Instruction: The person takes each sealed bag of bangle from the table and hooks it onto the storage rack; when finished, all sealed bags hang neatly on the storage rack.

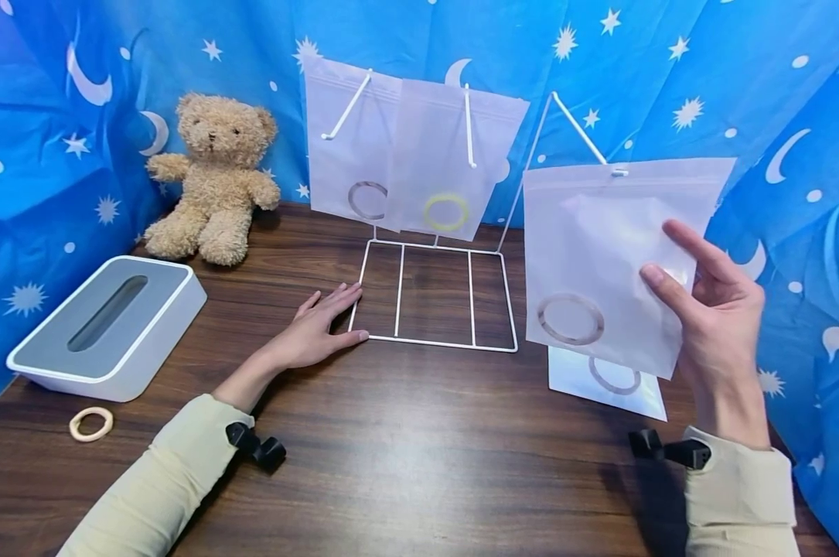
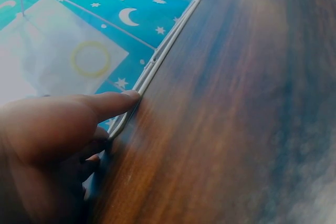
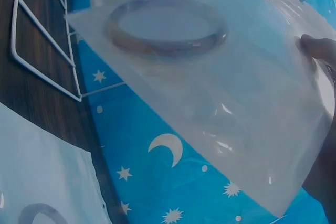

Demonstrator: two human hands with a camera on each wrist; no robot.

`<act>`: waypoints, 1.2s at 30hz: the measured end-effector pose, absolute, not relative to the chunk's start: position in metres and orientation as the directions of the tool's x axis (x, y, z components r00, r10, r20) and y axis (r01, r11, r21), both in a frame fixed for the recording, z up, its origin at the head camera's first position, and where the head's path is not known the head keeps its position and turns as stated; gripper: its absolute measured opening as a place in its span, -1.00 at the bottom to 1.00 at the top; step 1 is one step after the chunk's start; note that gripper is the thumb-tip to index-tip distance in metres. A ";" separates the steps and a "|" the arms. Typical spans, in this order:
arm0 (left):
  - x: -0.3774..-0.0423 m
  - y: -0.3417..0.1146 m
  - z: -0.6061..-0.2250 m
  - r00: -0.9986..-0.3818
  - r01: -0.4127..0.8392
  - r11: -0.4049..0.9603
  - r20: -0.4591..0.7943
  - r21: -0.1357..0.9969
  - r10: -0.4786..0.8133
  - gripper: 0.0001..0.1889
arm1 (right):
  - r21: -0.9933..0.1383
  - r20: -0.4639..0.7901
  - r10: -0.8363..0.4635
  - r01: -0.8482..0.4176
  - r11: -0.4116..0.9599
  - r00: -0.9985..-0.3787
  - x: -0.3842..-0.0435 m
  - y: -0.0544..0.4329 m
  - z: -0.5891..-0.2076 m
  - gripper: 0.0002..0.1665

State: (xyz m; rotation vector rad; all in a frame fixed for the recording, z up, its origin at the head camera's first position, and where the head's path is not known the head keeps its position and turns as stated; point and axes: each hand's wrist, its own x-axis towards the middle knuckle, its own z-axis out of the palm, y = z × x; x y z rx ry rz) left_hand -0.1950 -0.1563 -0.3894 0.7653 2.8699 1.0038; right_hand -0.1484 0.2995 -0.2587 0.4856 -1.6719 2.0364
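Note:
My right hand point(image 1: 725, 317) pinches the right side of a frosted zip bag point(image 1: 600, 255) between thumb and fingers. A brownish ring point(image 3: 168, 48) lies at the bottom of this bag. Its top edge is at the tip of the right hook point(image 1: 579, 128) of a white wire rack point(image 1: 471, 302); the hook's tip shows in front of the bag. My left hand point(image 1: 315, 333) rests at the front left corner of the rack's base, fingers stretched out, thumb point(image 2: 118, 103) against the wire. Two more bags hang on the other hooks, one with a grey-brown ring, one point(image 1: 454, 139) with a yellow ring.
Another bag point(image 1: 565, 375) with a ring lies on the table below the held one. On the left are a grey and white tissue box point(image 1: 50, 325), a pale ring point(image 1: 74, 428) and a teddy bear point(image 1: 213, 182). Blue star-patterned cloth point(image 1: 774, 62) surrounds the table.

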 end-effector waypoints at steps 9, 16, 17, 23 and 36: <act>-0.196 -0.156 -0.391 -0.883 0.440 0.675 0.148 0.591 0.446 -0.20 | -0.835 0.536 0.105 -0.544 -0.079 -0.838 -0.181 0.292 -0.262 -0.36; -0.197 -0.158 -0.394 -0.880 0.445 0.675 0.147 0.589 0.451 -0.18 | -0.886 0.452 0.082 -0.458 -0.070 -0.888 -0.220 0.284 -0.258 -0.33; -0.198 -0.158 -0.394 -0.881 0.444 0.675 0.147 0.589 0.451 -0.18 | -0.890 0.445 0.076 -0.450 -0.077 -0.892 -0.226 0.283 -0.257 -0.33; -0.199 -0.157 -0.396 -0.885 0.438 0.682 0.149 0.585 0.441 -0.18 | -0.888 0.436 0.058 -0.439 -0.134 -0.898 -0.257 0.278 -0.252 -0.32; -0.197 -0.157 -0.393 -0.889 0.433 0.694 0.146 0.575 0.434 -0.19 | -0.917 0.382 0.022 -0.382 -0.111 -0.924 -0.277 0.273 -0.256 -0.32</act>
